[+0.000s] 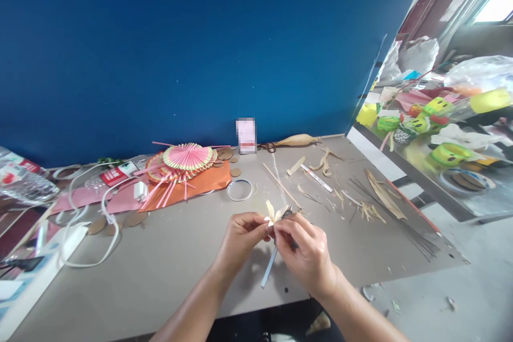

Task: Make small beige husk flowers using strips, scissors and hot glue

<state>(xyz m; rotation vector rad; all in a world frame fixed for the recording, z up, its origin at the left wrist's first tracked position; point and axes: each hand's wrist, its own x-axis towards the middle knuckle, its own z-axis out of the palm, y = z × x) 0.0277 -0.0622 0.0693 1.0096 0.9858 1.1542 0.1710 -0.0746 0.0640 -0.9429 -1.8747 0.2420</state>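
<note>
Hands [306,245] both pinching pale flower [271,216] near base; clear bottle [24,179] far left, contents hard to tell

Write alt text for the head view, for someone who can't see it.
A person's left hand and right hand hold a small cream flower over a grey table, with a pale strip slanting down below it. Paper fans lie to the left, dry husk pieces to the right, before a blue wall.

The left hand [242,232] and right hand [305,246] pinch a cream flower [271,215] above the table [176,267].
</note>
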